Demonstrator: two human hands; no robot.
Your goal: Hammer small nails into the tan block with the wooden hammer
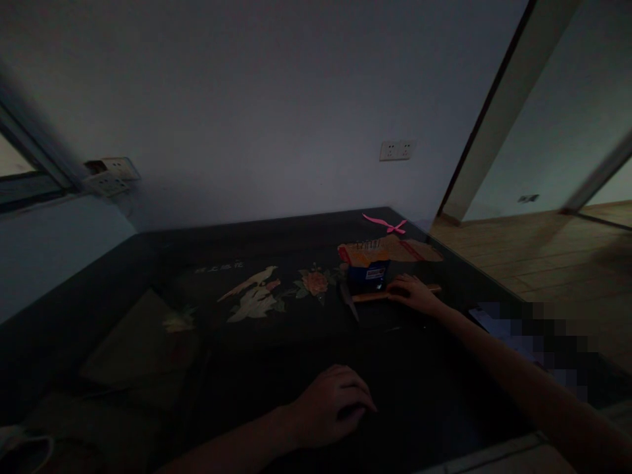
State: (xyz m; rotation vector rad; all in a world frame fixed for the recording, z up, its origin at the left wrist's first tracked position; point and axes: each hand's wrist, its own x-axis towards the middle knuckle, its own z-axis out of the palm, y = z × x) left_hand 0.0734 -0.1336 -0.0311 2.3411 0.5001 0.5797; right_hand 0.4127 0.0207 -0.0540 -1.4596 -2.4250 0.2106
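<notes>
A hammer (349, 304) with a dark head and a wooden handle lies on the dark table, its head to the left. My right hand (413, 293) is closed over the handle, with wood showing on both sides of it. Just behind the hammer stands a small blue object (368, 271) with a label and what looks like a spiral binding along its orange top. Nearer to me, my left hand (340, 401) rests by the table surface, loosely curled, with a gap between thumb and fingers and nothing visible in it.
Brown-orange paper or card (415, 249) lies behind the blue object, and a pink ribbon (392, 228) near the back corner. The dark table (296, 352) bears a bird-and-flower picture and meets a white wall (257, 131). A pale, partly blurred item (503, 332) lies at the right edge.
</notes>
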